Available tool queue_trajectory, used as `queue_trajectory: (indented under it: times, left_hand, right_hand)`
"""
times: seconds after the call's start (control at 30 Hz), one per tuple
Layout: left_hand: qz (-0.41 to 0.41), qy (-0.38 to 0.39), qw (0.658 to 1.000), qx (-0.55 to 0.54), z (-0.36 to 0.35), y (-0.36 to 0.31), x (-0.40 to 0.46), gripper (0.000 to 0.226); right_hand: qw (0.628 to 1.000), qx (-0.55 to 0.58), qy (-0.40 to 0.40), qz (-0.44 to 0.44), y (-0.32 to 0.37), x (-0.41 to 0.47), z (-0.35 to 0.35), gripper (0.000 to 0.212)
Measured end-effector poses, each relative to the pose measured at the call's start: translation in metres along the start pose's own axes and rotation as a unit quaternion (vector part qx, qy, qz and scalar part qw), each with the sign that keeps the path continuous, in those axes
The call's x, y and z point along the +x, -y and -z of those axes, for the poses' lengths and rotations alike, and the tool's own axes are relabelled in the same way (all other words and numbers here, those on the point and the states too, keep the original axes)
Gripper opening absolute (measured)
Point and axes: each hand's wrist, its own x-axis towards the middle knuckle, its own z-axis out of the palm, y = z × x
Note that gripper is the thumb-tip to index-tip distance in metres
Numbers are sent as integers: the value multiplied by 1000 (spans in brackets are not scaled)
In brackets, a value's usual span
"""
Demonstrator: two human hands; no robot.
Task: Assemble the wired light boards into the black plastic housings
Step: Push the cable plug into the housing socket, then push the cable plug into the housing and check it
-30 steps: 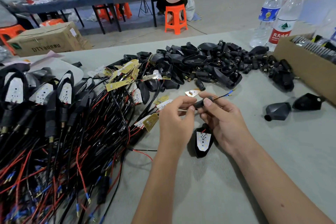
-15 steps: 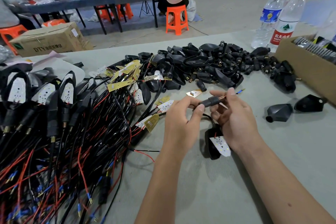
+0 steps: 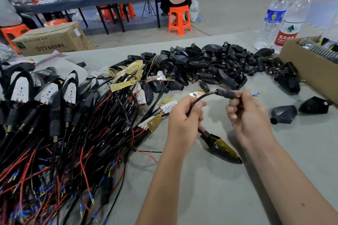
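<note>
A: What do the hands hold?

B: The left hand (image 3: pixel 184 115) grips a smooth black wire (image 3: pixel 203 96). The right hand (image 3: pixel 247 115) pinches its round black sleeve (image 3: pixel 225 93). Below both hands hangs 1 pointed black housing (image 3: pixel 210 139) with a gold light board (image 3: pixel 227 148) in it.

A: What is near?

B: Right of the right hand lie 2 shiny black shells (image 3: pixel 283 114). Past them stand 2 clear bottles (image 3: pixel 290 22). Left of the left hand, a brown box (image 3: pixel 53 39) reads "DTY".

Both hands — left hand (image 3: pixel 184 115), right hand (image 3: pixel 247 115) — grip one black cable (image 3: pixel 203 96).
</note>
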Motion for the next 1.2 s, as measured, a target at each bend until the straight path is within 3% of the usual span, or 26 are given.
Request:
queue_trajectory:
  times: [0.17, 0.33, 0.6, 0.77, 0.93, 1.2]
  left_hand:
    - [91, 4, 996, 8, 8, -4, 0, 20]
    - [188, 27, 982, -8, 16, -2, 1, 19]
    - [196, 58, 978, -32, 18, -3, 3, 21]
    - [186, 17, 982, -18, 15, 1, 3, 20]
    - [189, -25, 981, -27, 16, 2, 5, 22]
    - [187, -32, 981, -27, 14, 2, 3, 25]
  right_hand:
    - [986, -129, -58, 84, -5, 3, 5, 41]
    - [974, -180, -72, 116, -7, 0, 6, 37]
    - [956, -236, -109, 140, -9, 3, 8, 32]
    - [969, -205, -86, 107, -7, 2, 10, 29]
    - [981, -168, -35, 86, -7, 0, 6, 12]
    - [972, -204, -48, 104, -7, -2, 8, 13]
